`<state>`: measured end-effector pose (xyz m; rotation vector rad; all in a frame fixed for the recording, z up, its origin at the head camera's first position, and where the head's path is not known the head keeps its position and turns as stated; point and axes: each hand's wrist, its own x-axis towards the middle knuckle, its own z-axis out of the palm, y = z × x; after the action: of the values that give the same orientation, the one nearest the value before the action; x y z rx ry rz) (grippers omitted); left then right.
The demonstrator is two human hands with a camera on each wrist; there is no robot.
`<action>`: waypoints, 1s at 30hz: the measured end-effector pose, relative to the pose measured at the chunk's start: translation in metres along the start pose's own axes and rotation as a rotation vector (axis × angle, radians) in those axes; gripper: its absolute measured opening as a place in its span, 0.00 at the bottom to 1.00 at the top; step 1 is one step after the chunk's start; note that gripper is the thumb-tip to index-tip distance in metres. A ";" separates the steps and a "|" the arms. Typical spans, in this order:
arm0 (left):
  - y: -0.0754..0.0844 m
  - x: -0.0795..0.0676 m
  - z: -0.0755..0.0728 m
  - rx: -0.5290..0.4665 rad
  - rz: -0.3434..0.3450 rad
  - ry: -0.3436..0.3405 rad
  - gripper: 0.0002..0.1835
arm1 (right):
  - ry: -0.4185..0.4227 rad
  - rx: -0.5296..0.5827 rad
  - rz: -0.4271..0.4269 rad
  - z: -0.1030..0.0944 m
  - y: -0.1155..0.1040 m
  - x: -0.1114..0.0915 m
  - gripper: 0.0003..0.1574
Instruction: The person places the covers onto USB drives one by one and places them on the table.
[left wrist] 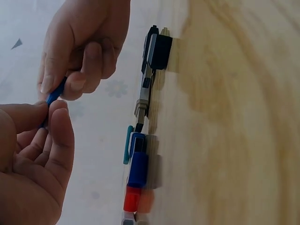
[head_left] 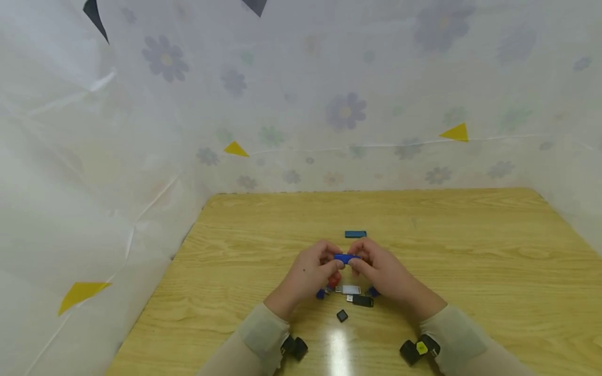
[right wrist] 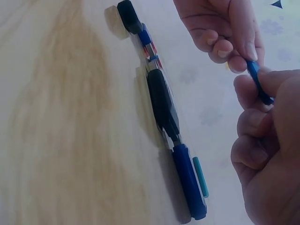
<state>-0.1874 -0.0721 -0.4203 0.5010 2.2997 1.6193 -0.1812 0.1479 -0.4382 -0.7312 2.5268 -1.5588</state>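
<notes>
Both hands pinch one small blue stick (head_left: 345, 258), which looks like a USB flash drive, raised above the table. My left hand (head_left: 308, 269) holds its left end between thumb and fingers; my right hand (head_left: 383, 271) pinches the right end. The fingers partly cover it. Below the hands lie a silver-white USB flash drive (head_left: 350, 290) and a black USB flash drive (head_left: 362, 301). A red piece (head_left: 334, 280) and a blue piece (head_left: 321, 294) lie by the left hand, and another blue drive (head_left: 373, 292) is partly hidden under the right.
Beyond the hands lies a teal stick (head_left: 355, 234). A small dark square piece (head_left: 342, 315) sits nearer to me. The wooden table (head_left: 470, 235) meets a flower-patterned sheet (head_left: 291, 104) at its back edge, and sheeting also hangs on both sides.
</notes>
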 end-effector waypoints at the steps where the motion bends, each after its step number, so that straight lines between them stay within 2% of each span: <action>1: 0.000 0.000 0.000 -0.024 -0.009 0.002 0.08 | 0.008 -0.031 -0.007 0.000 -0.002 0.000 0.09; 5: 0.001 0.002 -0.003 -0.054 -0.013 0.008 0.09 | 0.036 -0.130 -0.056 0.000 -0.005 0.001 0.09; 13: -0.001 0.003 -0.004 -0.044 -0.034 0.012 0.09 | 0.140 -0.259 -0.076 0.001 0.002 0.000 0.11; 20: -0.002 0.003 -0.003 -0.065 -0.040 -0.024 0.08 | 0.122 -0.306 -0.085 0.002 -0.002 -0.001 0.09; 30: -0.006 0.004 -0.005 -0.121 -0.021 -0.091 0.06 | 0.094 -0.419 -0.158 0.006 -0.002 0.002 0.09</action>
<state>-0.1936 -0.0766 -0.4239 0.5092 2.1195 1.6776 -0.1803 0.1411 -0.4388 -0.9393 2.9728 -1.1291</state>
